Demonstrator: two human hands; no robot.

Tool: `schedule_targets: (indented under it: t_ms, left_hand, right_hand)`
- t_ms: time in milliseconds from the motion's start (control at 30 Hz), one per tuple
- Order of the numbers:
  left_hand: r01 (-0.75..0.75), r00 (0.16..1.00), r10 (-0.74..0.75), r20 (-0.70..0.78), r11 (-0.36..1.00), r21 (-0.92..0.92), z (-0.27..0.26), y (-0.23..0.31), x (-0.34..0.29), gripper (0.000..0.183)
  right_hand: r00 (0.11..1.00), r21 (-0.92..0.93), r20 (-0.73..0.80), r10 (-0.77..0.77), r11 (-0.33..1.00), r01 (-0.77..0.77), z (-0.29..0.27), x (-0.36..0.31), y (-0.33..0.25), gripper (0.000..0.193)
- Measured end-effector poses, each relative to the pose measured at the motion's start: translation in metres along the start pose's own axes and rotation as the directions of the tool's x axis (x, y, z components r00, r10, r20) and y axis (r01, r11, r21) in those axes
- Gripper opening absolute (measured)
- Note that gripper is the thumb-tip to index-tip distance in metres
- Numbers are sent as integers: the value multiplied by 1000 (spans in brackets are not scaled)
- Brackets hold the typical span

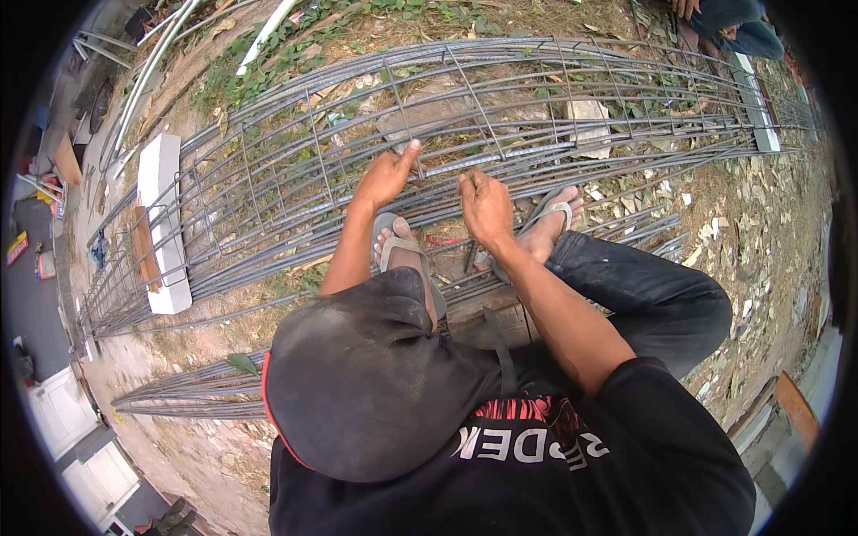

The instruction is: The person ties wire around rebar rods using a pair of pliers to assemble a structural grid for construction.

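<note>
My left hand [384, 181] is at the near side of a long cage of steel rebar [357, 140], its thumb stretched up and its other fingers curled by the bars. What these fingers hold, if anything, is hidden. To its right, my right hand [488, 211] is closed like a fist just above the near bars. Anything inside it is too small to make out. The cage is made of long bars crossed by several thin stirrups [474, 98]. My sandalled feet [554, 214] are on either side of my hands, close to the bars.
White blocks prop the cage at the left [163, 223] and the right [756, 103]. A bundle of bars [192, 393] lies at the lower left. Another person's hand [686, 8] shows at the top right. Rubble and weeds cover the ground. A wooden board [487, 322] lies beneath me.
</note>
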State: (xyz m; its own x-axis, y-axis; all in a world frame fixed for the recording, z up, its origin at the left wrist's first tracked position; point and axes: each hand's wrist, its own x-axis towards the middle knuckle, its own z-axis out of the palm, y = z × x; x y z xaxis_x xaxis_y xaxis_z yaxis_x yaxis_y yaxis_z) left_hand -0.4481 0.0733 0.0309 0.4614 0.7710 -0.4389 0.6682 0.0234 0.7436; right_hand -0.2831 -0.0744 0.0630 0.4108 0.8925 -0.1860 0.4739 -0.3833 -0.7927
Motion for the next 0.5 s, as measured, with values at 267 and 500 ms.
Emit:
schedule_targets:
  t_ms: [267, 500]
  left_hand:
    - [14, 999, -16, -39, 998, -56, -4, -12, 3, 97]
    - [32, 999, -32, 1, 990, -134, 7, -7, 16, 97]
  right_hand:
    - [917, 409, 279, -284, 900, 154, 15, 15, -26, 31]
    - [767, 101, 632, 115, 968, -228, 33, -18, 87, 37]
